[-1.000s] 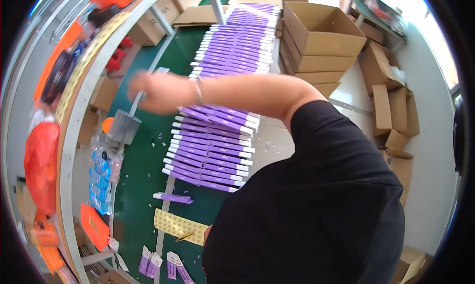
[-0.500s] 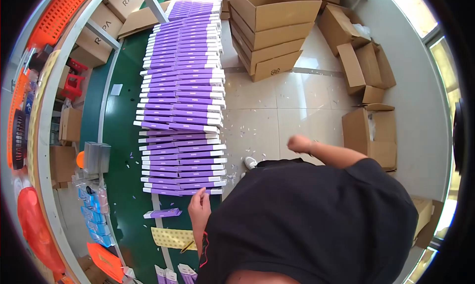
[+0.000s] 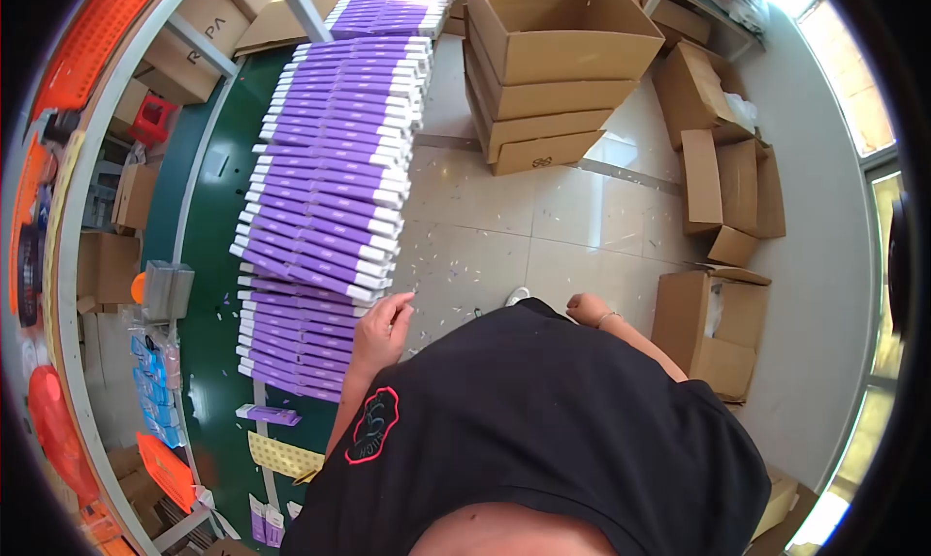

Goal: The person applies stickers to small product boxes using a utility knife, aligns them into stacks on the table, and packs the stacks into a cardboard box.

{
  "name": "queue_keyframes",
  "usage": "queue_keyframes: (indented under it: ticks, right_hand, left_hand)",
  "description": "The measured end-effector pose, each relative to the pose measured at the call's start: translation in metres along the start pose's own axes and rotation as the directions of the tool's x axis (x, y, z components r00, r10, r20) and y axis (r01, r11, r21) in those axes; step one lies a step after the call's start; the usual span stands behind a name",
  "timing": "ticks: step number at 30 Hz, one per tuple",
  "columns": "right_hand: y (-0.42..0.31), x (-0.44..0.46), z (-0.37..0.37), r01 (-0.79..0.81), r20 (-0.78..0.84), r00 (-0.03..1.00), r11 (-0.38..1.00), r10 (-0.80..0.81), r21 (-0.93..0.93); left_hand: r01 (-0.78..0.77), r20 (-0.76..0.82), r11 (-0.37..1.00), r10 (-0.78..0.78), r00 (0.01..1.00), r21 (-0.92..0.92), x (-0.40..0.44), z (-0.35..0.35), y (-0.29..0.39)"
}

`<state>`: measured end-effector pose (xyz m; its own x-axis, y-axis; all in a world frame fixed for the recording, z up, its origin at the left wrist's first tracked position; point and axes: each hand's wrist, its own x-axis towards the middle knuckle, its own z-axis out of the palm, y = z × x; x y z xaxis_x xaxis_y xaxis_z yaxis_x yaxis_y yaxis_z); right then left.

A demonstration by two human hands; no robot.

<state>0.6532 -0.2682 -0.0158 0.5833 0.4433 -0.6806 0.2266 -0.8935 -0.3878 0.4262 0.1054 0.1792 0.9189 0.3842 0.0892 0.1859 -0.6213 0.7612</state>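
Head camera view: at the far left, a crumpled red plastic bag [image 3: 60, 425] lies beyond a pale shelf frame [image 3: 80, 236], which cuts across the view. Next come glossy blue packets [image 3: 155, 393] below a clear, boxy container [image 3: 168, 291]. On the smooth green surface [image 3: 206, 222], slim purple-and-white cartons [image 3: 320, 192] stand packed in overlapping rows; a loose carton [image 3: 270, 415] lies near a yellow patterned strip [image 3: 283, 456]. Beside the cartons' right edge is the left hand [image 3: 382, 335], its fingers released and loosely bent; contact cannot be told. A black shirt [image 3: 524, 411] hides part of the surface. Nested corrugated boxes [image 3: 558, 66] rise from scrap-strewn, shiny tiles [image 3: 485, 255]. The right hand [image 3: 588, 310] has curled fingers; whether they grip anything cannot be told. Farthest right, open brown boxes [image 3: 713, 328] line the wall.
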Motion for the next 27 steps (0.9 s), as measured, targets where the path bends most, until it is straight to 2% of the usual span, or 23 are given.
queue_keyframes:
  ticks: [3, 5, 7, 8, 9, 10, 11, 12, 17, 20, 22, 24, 25, 27]
  right_hand:
    - [0.052, 0.019, -0.020, -0.024, -0.028, 0.999, 0.999, 0.025, 0.039]
    - [0.117, 0.044, -0.041, 0.247, -0.101, 0.969, 0.927, -0.227, 0.284]
    - [0.167, 0.062, -0.058, 0.485, -0.220, 0.873, 0.726, -0.435, 0.487]
    - [0.170, 0.064, -0.069, 0.477, -0.209, 0.877, 0.731, -0.432, 0.489]
    - [0.155, 0.062, -0.088, 0.284, -0.143, 0.959, 0.833, -0.245, 0.475]
    - [0.130, 0.058, -0.113, 0.077, -0.084, 0.995, 0.892, -0.044, 0.445]
    - [0.107, 0.058, -0.135, -0.134, -0.036, 0.986, 0.906, 0.162, 0.402]
    - [0.094, 0.065, -0.152, -0.339, -0.001, 0.932, 0.873, 0.362, 0.349]
    - [0.078, 0.110, -0.183, -0.241, -0.030, 0.964, 0.911, 0.266, 0.335]
    - [0.072, 0.130, -0.213, -0.222, -0.040, 0.968, 0.919, 0.248, 0.327]
    - [0.068, 0.143, -0.246, -0.227, -0.065, 0.947, 0.799, 0.314, 0.556]
    - [0.061, 0.152, -0.290, -0.120, -0.156, 0.927, 0.662, 0.341, 0.740]
    - [0.062, 0.159, -0.315, -0.067, -0.197, 0.911, 0.600, 0.363, 0.797]
    - [0.073, 0.175, -0.368, 0.061, -0.287, 0.884, 0.517, 0.368, 0.854]
  left_hand:
    - [-0.031, -0.009, 0.999, 0.031, 0.999, -0.012, 0.044, 0.032, 0.019]
    - [-0.049, 0.001, 0.999, 0.049, 0.999, -0.024, 0.075, 0.052, 0.032]
    - [-0.056, 0.015, 0.998, 0.057, 0.998, -0.034, 0.102, 0.067, 0.043]
    - [-0.046, 0.018, 0.998, 0.046, 0.999, -0.039, 0.113, 0.073, 0.047]
    - [-0.075, 0.012, 0.997, 0.075, 0.997, -0.033, 0.125, 0.077, 0.051]
    - [-0.105, 0.006, 0.994, 0.106, 0.994, -0.027, 0.137, 0.080, 0.054]
    - [-0.138, 0.000, 0.990, 0.138, 0.990, -0.020, 0.151, 0.083, 0.055]
    - [-0.171, -0.006, 0.985, 0.171, 0.985, -0.012, 0.166, 0.085, 0.056]
    - [-0.055, 0.020, 0.998, 0.055, 0.998, -0.016, 0.261, 0.084, 0.049]
    - [0.035, 0.076, 0.994, -0.027, 0.997, -0.101, 0.331, 0.104, 0.033]
    - [0.087, 0.052, 0.957, -0.076, 0.996, -0.275, 0.380, 0.128, 0.024]
    - [0.113, 0.035, 0.946, -0.108, 0.994, -0.304, 0.430, 0.156, 0.017]
    - [0.131, 0.049, 0.945, -0.122, 0.991, -0.300, 0.456, 0.171, 0.011]
    - [0.216, -0.015, 0.866, -0.250, 0.968, -0.451, 0.500, 0.201, 0.001]
